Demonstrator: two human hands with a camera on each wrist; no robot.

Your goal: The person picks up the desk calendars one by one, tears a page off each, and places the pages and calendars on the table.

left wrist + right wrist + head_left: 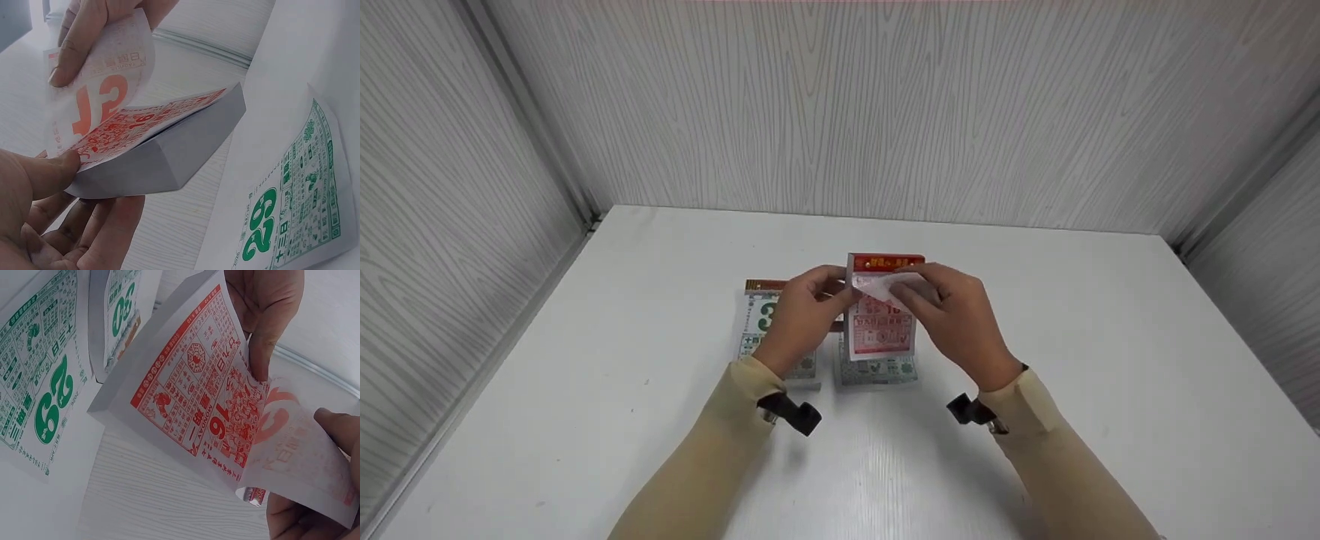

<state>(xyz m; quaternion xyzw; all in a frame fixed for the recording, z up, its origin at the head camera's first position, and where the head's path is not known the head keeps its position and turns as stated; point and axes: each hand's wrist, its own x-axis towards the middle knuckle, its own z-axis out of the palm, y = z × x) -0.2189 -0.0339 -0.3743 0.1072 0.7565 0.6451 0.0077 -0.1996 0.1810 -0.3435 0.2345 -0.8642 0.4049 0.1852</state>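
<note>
A small tear-off calendar (883, 335) with a red header and red print is held up off the table. My left hand (799, 319) grips its left edge, thumb on the front pages and fingers behind the thick block, as the left wrist view shows. My right hand (964, 322) pinches the top leaf (107, 90) between thumb and fingers. This thin leaf is lifted and curled back, its print showing through in reverse. Beneath it lies the page marked 16 (216, 427). Whether the leaf is still attached along the header cannot be told.
On the white table (607, 360) lies a green-printed sheet marked 29 (39, 371), below the held calendar. Beside it, partly behind my left hand, lies a second calendar block (121, 315) marked 30. Wood-grained panels (840, 112) enclose the table's back and sides.
</note>
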